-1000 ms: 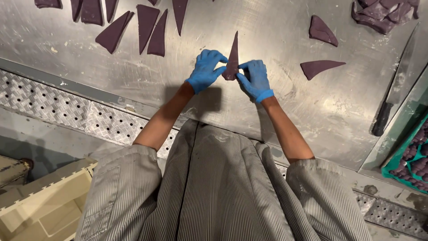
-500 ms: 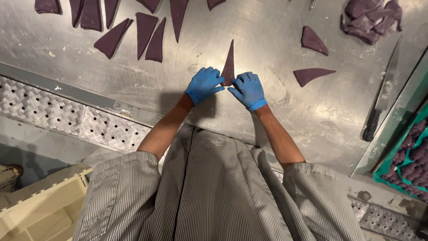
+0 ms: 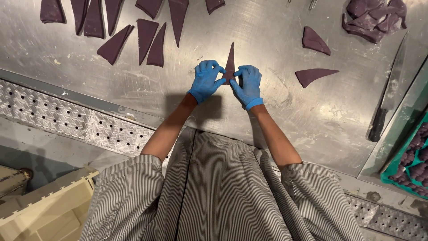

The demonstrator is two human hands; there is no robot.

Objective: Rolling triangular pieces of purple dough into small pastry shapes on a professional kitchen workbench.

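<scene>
Two gloved hands meet at the wide end of one long purple dough triangle (image 3: 230, 62) that lies flat on the steel counter (image 3: 276, 111), its point aimed away from the person. The left hand (image 3: 206, 81) has its fingers curled over the near left corner of the base, and the right hand (image 3: 248, 85) does the same at the near right corner, thumbs and fingertips pinching the edge between them; neither hand is flat or empty. From where I stand, the base looks just lifted or folded, while most of the triangle is unrolled, so I'd judge this piece barely begun. Further out, plenty waits: a row of cut triangles (image 3: 147, 38) lies along the far left of the counter, well apart from the hands, all flat and unshaped. To the right, two more triangles (image 3: 315, 75) lie loose, one curled a little, and beyond them a heap of purple scraps (image 3: 372, 20) sits near the far corner. A long knife (image 3: 390, 89) with a dark handle rests along the right edge. Just off the counter, a green tray (image 3: 412, 167) holds what look like finished rolled pieces, though only its corner shows. By my reckoning some shaping is done and most of the cut dough is left.
</scene>
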